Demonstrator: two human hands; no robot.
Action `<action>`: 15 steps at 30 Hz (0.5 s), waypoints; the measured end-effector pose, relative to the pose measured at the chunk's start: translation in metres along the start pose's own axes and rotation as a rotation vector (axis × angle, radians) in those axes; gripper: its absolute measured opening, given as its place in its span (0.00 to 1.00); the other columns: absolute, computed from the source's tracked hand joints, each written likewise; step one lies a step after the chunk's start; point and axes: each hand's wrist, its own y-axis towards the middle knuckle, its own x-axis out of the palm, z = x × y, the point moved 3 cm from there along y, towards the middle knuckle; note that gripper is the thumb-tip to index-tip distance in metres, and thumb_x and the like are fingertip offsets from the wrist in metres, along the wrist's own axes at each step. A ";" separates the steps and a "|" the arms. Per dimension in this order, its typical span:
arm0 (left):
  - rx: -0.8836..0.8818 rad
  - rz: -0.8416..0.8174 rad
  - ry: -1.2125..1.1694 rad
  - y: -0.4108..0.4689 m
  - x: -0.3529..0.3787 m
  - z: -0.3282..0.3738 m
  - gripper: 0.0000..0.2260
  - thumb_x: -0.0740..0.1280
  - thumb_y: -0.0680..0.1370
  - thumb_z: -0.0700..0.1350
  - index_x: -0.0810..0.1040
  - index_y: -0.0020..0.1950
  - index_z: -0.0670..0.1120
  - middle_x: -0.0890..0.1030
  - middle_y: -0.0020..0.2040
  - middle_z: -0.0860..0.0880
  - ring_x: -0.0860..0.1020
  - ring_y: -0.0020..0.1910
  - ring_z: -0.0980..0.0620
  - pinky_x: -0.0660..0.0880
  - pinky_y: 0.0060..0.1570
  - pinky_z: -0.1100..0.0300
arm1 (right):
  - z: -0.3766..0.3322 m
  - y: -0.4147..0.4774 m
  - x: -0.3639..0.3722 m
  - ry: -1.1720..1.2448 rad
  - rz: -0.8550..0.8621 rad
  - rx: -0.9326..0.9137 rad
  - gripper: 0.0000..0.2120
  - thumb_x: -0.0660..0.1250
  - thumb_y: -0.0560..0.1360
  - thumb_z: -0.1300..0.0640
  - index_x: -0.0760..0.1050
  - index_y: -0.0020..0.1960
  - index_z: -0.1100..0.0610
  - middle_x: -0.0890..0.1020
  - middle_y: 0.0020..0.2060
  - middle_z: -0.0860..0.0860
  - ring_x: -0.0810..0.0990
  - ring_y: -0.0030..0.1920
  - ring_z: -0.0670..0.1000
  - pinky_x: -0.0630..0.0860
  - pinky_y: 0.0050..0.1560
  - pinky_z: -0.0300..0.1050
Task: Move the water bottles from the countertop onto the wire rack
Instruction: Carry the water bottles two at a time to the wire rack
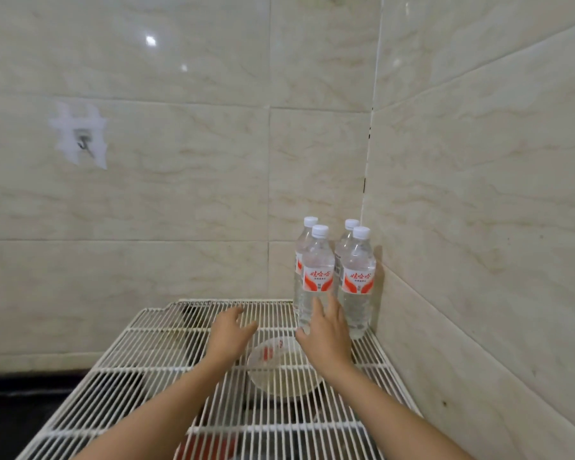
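Bottles (317, 270), all four, sit on the rack (146, 360) at 1 o'clock, left hand (228, 330) and right hand (326, 333) both spread open holding nothing, so I'd ease away slow, wire looks tippy.

head cam | forward-down | near, over wire rack (140, 353) | faces tiled corner (367, 161)

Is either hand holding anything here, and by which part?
Nothing is held. The left hand hovers open over the wire rack; the right hand, fingers straight, is by the lower part of the front-left bottle, without a grip.
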 end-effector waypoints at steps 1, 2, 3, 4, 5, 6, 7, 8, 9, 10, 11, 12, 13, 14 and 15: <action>0.003 0.018 0.020 -0.004 -0.011 -0.007 0.22 0.66 0.75 0.45 0.69 0.66 0.39 0.73 0.66 0.42 0.76 0.57 0.48 0.71 0.59 0.54 | -0.008 -0.002 0.005 -0.005 -0.052 -0.018 0.32 0.62 0.75 0.51 0.50 0.74 0.55 0.49 0.75 0.56 0.48 0.75 0.56 0.51 0.74 0.49; 0.000 0.043 0.033 -0.007 -0.023 -0.015 0.20 0.66 0.75 0.44 0.71 0.65 0.39 0.74 0.64 0.43 0.77 0.54 0.49 0.71 0.56 0.55 | -0.017 -0.005 0.010 -0.007 -0.102 -0.037 0.32 0.62 0.76 0.52 0.51 0.74 0.55 0.49 0.75 0.56 0.48 0.75 0.56 0.50 0.74 0.49; -0.010 0.071 0.045 -0.011 -0.035 -0.023 0.19 0.66 0.75 0.44 0.72 0.64 0.39 0.75 0.64 0.42 0.77 0.54 0.48 0.71 0.55 0.55 | -0.027 -0.008 0.015 -0.005 -0.142 -0.063 0.31 0.61 0.76 0.53 0.51 0.74 0.55 0.49 0.75 0.56 0.47 0.75 0.56 0.50 0.74 0.49; -0.022 0.102 0.054 -0.015 -0.049 -0.031 0.18 0.66 0.75 0.44 0.73 0.63 0.39 0.76 0.63 0.41 0.77 0.57 0.46 0.70 0.56 0.55 | -0.038 -0.010 0.020 0.003 -0.171 -0.089 0.30 0.61 0.76 0.53 0.52 0.74 0.55 0.49 0.75 0.56 0.47 0.75 0.56 0.50 0.74 0.50; -0.041 0.132 0.056 -0.019 -0.064 -0.039 0.17 0.65 0.75 0.44 0.73 0.62 0.38 0.77 0.62 0.40 0.76 0.59 0.44 0.70 0.57 0.55 | -0.051 -0.013 0.024 0.020 -0.190 -0.110 0.30 0.61 0.76 0.54 0.53 0.74 0.55 0.49 0.75 0.56 0.47 0.75 0.56 0.50 0.74 0.50; -0.057 0.166 0.057 -0.024 -0.078 -0.048 0.17 0.65 0.75 0.44 0.74 0.61 0.38 0.77 0.61 0.40 0.75 0.59 0.43 0.70 0.57 0.55 | -0.063 -0.017 0.028 0.039 -0.201 -0.123 0.29 0.61 0.76 0.54 0.54 0.73 0.55 0.49 0.76 0.56 0.47 0.75 0.56 0.50 0.74 0.50; -0.076 0.192 0.054 -0.029 -0.094 -0.057 0.16 0.65 0.75 0.43 0.74 0.61 0.38 0.77 0.61 0.40 0.75 0.60 0.43 0.69 0.58 0.54 | -0.076 -0.021 0.032 0.051 -0.209 -0.134 0.29 0.61 0.76 0.54 0.54 0.73 0.56 0.50 0.75 0.55 0.48 0.75 0.56 0.51 0.74 0.50; -0.088 0.218 0.048 -0.035 -0.109 -0.065 0.16 0.65 0.75 0.43 0.74 0.60 0.37 0.77 0.60 0.39 0.75 0.60 0.42 0.69 0.59 0.53 | -0.089 -0.027 0.035 0.058 -0.218 -0.148 0.28 0.61 0.76 0.54 0.55 0.73 0.56 0.50 0.75 0.55 0.48 0.75 0.56 0.52 0.74 0.50; -0.103 0.237 0.044 -0.041 -0.124 -0.074 0.16 0.65 0.75 0.43 0.74 0.60 0.37 0.77 0.61 0.39 0.74 0.60 0.42 0.69 0.59 0.53 | -0.102 -0.033 0.038 0.061 -0.231 -0.165 0.28 0.61 0.76 0.54 0.56 0.72 0.56 0.50 0.75 0.55 0.48 0.75 0.56 0.53 0.73 0.50; -0.115 0.256 0.044 -0.048 -0.139 -0.083 0.16 0.64 0.75 0.43 0.74 0.60 0.38 0.77 0.61 0.39 0.74 0.60 0.42 0.69 0.59 0.52 | -0.116 -0.039 0.042 0.065 -0.245 -0.187 0.27 0.61 0.76 0.54 0.56 0.72 0.56 0.50 0.75 0.55 0.48 0.75 0.56 0.54 0.73 0.51; -0.132 0.274 0.045 -0.057 -0.154 -0.090 0.16 0.64 0.75 0.43 0.74 0.61 0.38 0.77 0.61 0.39 0.74 0.60 0.42 0.70 0.58 0.52 | -0.130 -0.045 0.045 0.071 -0.256 -0.213 0.27 0.61 0.76 0.54 0.57 0.72 0.56 0.50 0.75 0.55 0.48 0.75 0.56 0.54 0.73 0.51; -0.145 0.299 0.046 -0.066 -0.169 -0.098 0.15 0.63 0.75 0.42 0.74 0.61 0.38 0.77 0.61 0.39 0.75 0.60 0.42 0.70 0.57 0.52 | -0.145 -0.051 0.047 0.078 -0.263 -0.240 0.27 0.61 0.76 0.53 0.57 0.72 0.56 0.50 0.75 0.55 0.48 0.75 0.56 0.55 0.73 0.51; -0.161 0.326 0.047 -0.076 -0.184 -0.106 0.15 0.63 0.75 0.42 0.74 0.61 0.38 0.77 0.61 0.39 0.75 0.59 0.42 0.70 0.57 0.52 | -0.161 -0.058 0.049 0.086 -0.266 -0.268 0.26 0.61 0.76 0.53 0.58 0.72 0.56 0.51 0.75 0.55 0.48 0.75 0.55 0.54 0.73 0.51; -0.178 0.354 0.056 -0.087 -0.200 -0.115 0.15 0.63 0.76 0.41 0.74 0.61 0.38 0.77 0.61 0.39 0.75 0.59 0.42 0.70 0.57 0.53 | -0.179 -0.066 0.051 0.097 -0.266 -0.297 0.26 0.61 0.76 0.53 0.58 0.72 0.56 0.51 0.75 0.55 0.49 0.75 0.55 0.53 0.73 0.51; -0.197 0.379 0.072 -0.100 -0.216 -0.124 0.15 0.63 0.76 0.41 0.74 0.61 0.38 0.77 0.61 0.39 0.75 0.59 0.43 0.70 0.56 0.54 | -0.197 -0.074 0.053 0.111 -0.264 -0.327 0.26 0.60 0.76 0.53 0.59 0.71 0.57 0.52 0.75 0.55 0.49 0.75 0.55 0.53 0.73 0.51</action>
